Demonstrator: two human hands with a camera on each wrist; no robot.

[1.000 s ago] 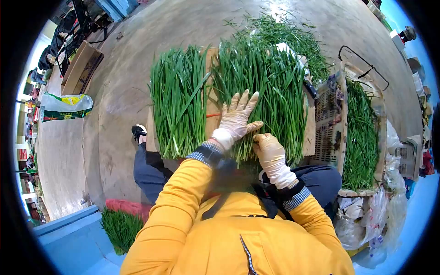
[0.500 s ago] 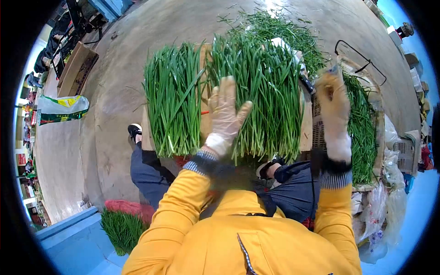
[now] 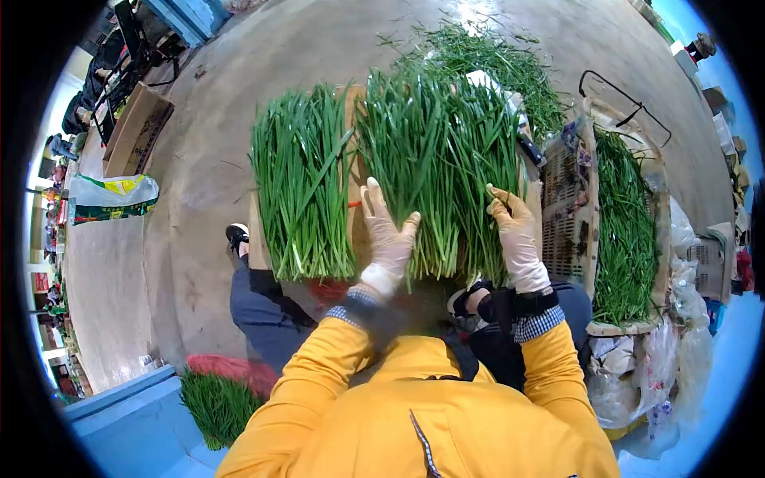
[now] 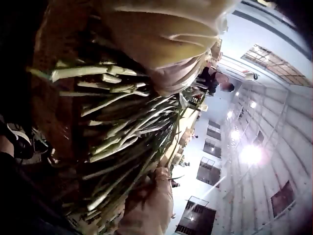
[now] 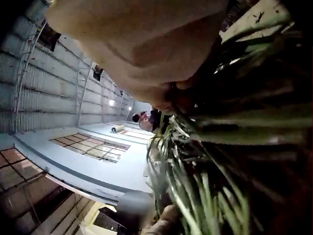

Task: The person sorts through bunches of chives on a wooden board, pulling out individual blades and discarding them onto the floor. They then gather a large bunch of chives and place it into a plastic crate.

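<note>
Two piles of garlic chives lie side by side on a wooden board (image 3: 357,237), stem ends toward the person. At the left edge of the right pile (image 3: 446,167), the gloved left hand (image 3: 389,245) rests with fingers straight and thumb spread. The gloved right hand (image 3: 519,235) touches the same pile's right edge, fingers slightly bent. Cut stems (image 4: 115,134) lie between both hands in the left wrist view. Leaves (image 5: 188,196) show below the right hand in the right wrist view. The left pile (image 3: 303,183) lies apart from both hands.
A black handle (image 3: 530,150) lies at the board's right edge. Beyond it stands a plastic crate (image 3: 564,231) of chives. Loose chives (image 3: 510,76) cover the floor ahead. More chives (image 3: 215,410) sit by a red bag (image 3: 231,368) at lower left.
The right hand went from the stem ends out over the crate, then came back to the pile's right edge. The left hand slid down off the leaves to the pile's left side.
</note>
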